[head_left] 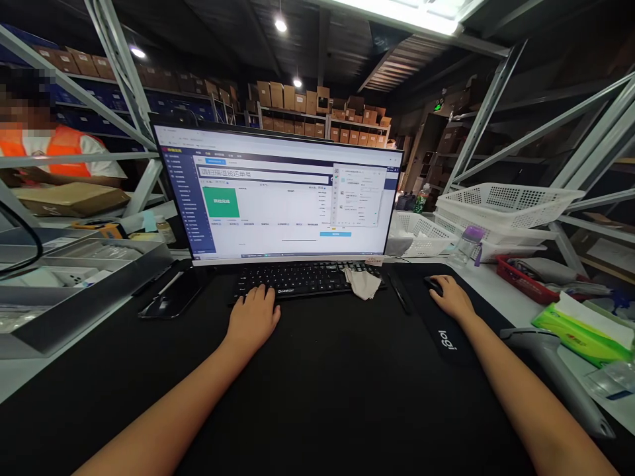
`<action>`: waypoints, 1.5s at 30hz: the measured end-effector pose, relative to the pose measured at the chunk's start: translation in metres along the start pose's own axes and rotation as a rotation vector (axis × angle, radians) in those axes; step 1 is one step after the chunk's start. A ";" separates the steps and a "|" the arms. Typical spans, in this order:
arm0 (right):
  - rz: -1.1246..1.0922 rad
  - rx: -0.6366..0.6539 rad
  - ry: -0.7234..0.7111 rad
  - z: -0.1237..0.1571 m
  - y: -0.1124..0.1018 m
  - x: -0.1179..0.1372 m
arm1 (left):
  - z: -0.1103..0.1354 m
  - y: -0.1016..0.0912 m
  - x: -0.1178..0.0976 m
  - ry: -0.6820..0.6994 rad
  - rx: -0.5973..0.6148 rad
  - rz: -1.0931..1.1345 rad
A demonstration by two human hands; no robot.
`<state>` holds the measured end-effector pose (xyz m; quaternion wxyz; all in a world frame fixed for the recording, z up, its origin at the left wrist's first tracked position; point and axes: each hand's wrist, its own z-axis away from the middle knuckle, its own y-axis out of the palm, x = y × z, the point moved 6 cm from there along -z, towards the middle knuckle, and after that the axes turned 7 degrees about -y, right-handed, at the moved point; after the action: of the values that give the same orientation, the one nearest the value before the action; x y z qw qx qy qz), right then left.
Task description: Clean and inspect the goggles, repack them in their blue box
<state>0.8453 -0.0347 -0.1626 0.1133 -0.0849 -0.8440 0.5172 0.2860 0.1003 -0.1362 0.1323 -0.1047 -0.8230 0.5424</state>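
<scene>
Fingertips of the left hand (254,315) rest at the lower left of the black keyboard (297,277), palm down, fingers loosely spread and gripping nothing; whether a key is being pressed I cannot tell. For clean typing, a light touch and a relaxed wrist should serve best, with the eyes on the lit monitor (278,205) standing just behind the keys. A pale cloth (364,283) lies over the keyboard's right end, so a reach for those keys would probably be muffled — better to lift it off first. Farther right, the right hand (452,299) is curled over the dark mouse (434,285), holding it at the upper part of the mouse pad (421,317); small, steady strokes would suit it.

As for edges, the grey tray (99,304) walls off the far left, with a phone (171,297) between it and the keyboard. In front of the keys, a broad bare stretch of black desk mat (317,396) leaves the left forearm plenty of room. A slim black pen-like thing (399,292) lies between keyboard and mouse — a wide leftward sweep could knock it. The pad gives the mouse more room toward the person than away. On the right, the grey scanner (555,367) lies close beside the right forearm, so an elbow swinging outward might bump it.
</scene>
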 end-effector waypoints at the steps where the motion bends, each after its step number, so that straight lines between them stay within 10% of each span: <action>1: -0.003 -0.007 -0.006 0.000 0.001 -0.002 | 0.000 0.000 0.000 -0.001 -0.003 0.000; 45: -0.177 -0.055 -0.103 -0.010 0.011 -0.012 | 0.005 -0.001 -0.002 -0.045 0.063 0.089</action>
<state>0.8602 -0.0241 -0.1694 0.1128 0.0136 -0.8668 0.4856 0.2861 0.0952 -0.1372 0.0925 -0.1247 -0.8029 0.5755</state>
